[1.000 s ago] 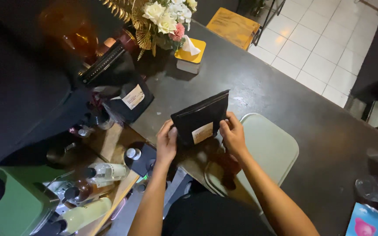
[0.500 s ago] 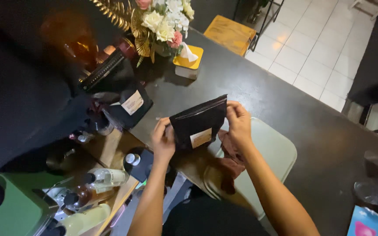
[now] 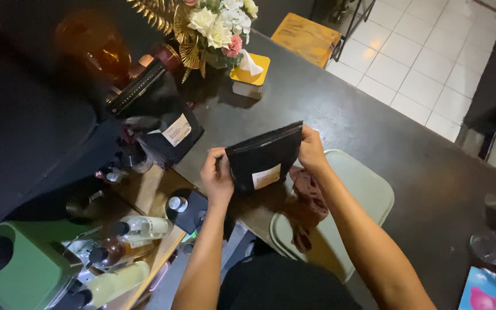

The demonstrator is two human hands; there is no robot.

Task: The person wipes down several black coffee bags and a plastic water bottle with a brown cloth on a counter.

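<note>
Nearest, the left hand (image 3: 216, 175) and right hand (image 3: 312, 150) each pinch a top corner of a black stand-up pouch (image 3: 262, 158), held upright just above the dark counter (image 3: 374, 132). This looks like working the pouch's top seal; the next move likely calls for steady, even finger pressure. Beyond stands a second black pouch (image 3: 165, 117).
</note>
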